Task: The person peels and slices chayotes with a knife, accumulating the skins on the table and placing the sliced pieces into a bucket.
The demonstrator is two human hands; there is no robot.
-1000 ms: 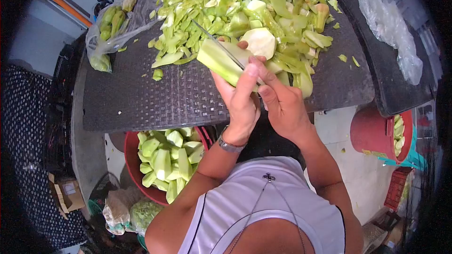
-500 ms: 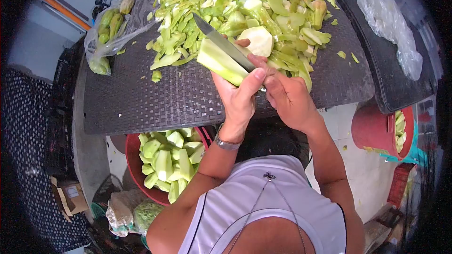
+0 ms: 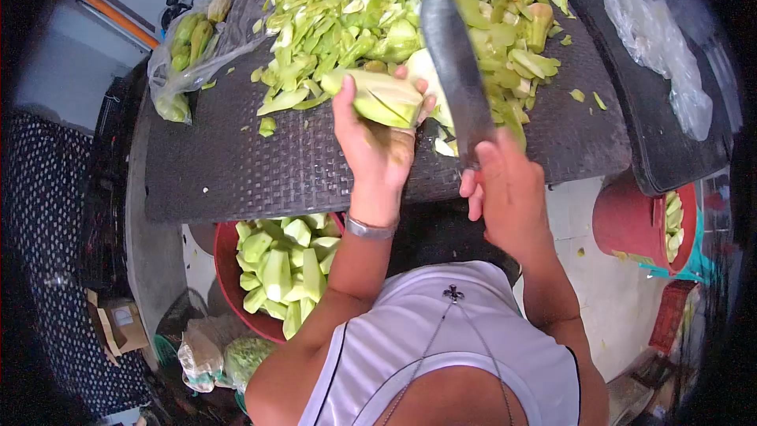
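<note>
One pale green chunk [image 3: 378, 100] sits cupped in the left hand [image 3: 381, 146], beyond the palm, above the table's [image 3: 252, 170] near half. Just right of it, not touching, the right hand [image 3: 511, 197] is wrapped round a knife [image 3: 457, 63], blade pointing to the far edge. From where I stand, peelings [image 3: 339, 43] heap toward that far edge, a plastic bag [image 3: 229, 43] lies by the left edge, and a red bucket [image 3: 226, 280] of cut pieces [image 3: 277, 272] sits below the near one.

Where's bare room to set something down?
Largest: front left of woven table, between clear bag, left hand and front edge; one pale speck. Smaller: its right front corner, beyond the right hand. Crowded: back middle, under green peelings; knife overhangs them.
</note>
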